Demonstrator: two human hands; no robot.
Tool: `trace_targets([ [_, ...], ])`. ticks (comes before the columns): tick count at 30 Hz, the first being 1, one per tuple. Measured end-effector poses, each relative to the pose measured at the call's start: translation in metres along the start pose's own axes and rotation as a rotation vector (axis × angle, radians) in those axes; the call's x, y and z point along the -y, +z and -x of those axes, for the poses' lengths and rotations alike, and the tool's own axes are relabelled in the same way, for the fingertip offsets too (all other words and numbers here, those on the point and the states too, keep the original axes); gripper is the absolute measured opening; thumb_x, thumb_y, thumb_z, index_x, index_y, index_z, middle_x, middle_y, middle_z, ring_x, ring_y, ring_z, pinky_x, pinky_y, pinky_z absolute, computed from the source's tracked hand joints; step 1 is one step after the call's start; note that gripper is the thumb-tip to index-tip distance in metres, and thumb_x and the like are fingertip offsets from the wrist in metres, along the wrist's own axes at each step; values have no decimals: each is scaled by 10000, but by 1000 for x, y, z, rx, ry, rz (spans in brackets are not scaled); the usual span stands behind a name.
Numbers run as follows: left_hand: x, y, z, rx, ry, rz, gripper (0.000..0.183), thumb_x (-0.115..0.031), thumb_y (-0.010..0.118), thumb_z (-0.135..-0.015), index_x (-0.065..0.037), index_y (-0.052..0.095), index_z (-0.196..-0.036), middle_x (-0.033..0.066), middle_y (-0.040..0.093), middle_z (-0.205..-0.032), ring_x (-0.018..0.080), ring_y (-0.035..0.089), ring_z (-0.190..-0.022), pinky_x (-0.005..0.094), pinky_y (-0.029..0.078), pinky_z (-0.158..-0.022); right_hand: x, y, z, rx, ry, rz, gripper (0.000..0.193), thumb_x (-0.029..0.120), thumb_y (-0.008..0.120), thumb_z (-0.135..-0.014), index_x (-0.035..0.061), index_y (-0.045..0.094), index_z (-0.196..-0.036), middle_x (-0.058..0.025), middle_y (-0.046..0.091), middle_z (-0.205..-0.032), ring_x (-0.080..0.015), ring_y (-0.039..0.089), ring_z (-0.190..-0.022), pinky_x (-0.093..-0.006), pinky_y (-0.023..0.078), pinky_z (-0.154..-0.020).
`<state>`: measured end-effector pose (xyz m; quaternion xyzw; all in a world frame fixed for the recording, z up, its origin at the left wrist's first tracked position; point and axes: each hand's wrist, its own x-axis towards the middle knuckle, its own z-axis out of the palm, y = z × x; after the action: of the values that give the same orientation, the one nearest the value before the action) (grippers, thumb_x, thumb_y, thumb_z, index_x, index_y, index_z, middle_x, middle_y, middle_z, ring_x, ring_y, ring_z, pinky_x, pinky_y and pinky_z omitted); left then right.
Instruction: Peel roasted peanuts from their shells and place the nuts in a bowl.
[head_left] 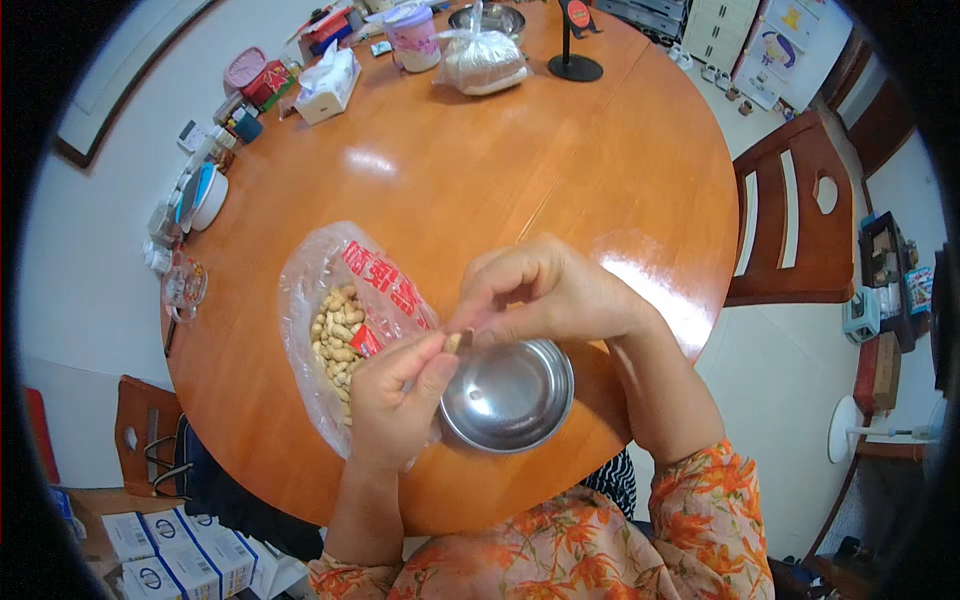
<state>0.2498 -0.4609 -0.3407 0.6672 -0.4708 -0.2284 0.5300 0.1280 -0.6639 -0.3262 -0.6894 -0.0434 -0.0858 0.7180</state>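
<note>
My left hand pinches an unshelled peanut between thumb and forefinger. The fingertips of my right hand are closed at the other end of the same peanut, where a small dark part shows; the fingers partly hide it. Just below both hands stands a round stainless steel bowl, with nothing visible on its bottom. Left of it lies an open clear plastic bag with red print. Many peanuts in their shells fill the bag, and my left hand overlaps its near right side.
The round wooden table carries a tissue box, a pink-white tub, a tied plastic bag and a black stand at the far side. A glass cup stands at the left edge. A wooden chair is at the right.
</note>
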Motion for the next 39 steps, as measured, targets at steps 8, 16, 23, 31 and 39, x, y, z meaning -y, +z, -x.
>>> trace_targets([
  [8,3,3,-3,-35,-106,121,209,-49,661,-934,58,693,-1111,95,716,-986,136,663,-883,264,523,-786,-11,1,-7,8,69,-192,177,28,755,-855,-6,708,-1022,-31,701,-939,-89,638,-873,-233,509,-786],
  [16,-5,-26,-11,-285,5,-158,193,8,673,-873,36,707,-1061,117,723,-1037,184,675,-966,299,520,-867,-22,-9,-15,-210,72,-56,124,69,738,-878,3,679,-964,-9,673,-887,-74,624,-851,-225,506,-787],
  [23,3,-81,-7,-192,36,-743,174,-25,690,-810,-2,717,-980,153,699,-976,281,669,-926,348,509,-845,-29,-4,-20,-223,209,185,108,83,694,-899,-15,659,-929,-2,656,-850,-73,616,-815,-226,494,-751],
  [31,14,-66,-14,-126,44,-706,228,-26,672,-809,16,693,-1032,164,685,-994,279,662,-943,355,511,-832,-30,3,-19,-333,136,306,272,123,648,-900,-58,658,-1103,-114,694,-979,-167,638,-937,-314,514,-835],
  [39,18,-85,-9,-130,37,-792,286,2,623,-833,-20,685,-1112,164,664,-1039,335,644,-956,407,502,-834,-26,5,-20,-360,198,321,267,133,622,-933,-53,654,-1123,-91,700,-1006,-148,634,-949,-310,511,-859],
])
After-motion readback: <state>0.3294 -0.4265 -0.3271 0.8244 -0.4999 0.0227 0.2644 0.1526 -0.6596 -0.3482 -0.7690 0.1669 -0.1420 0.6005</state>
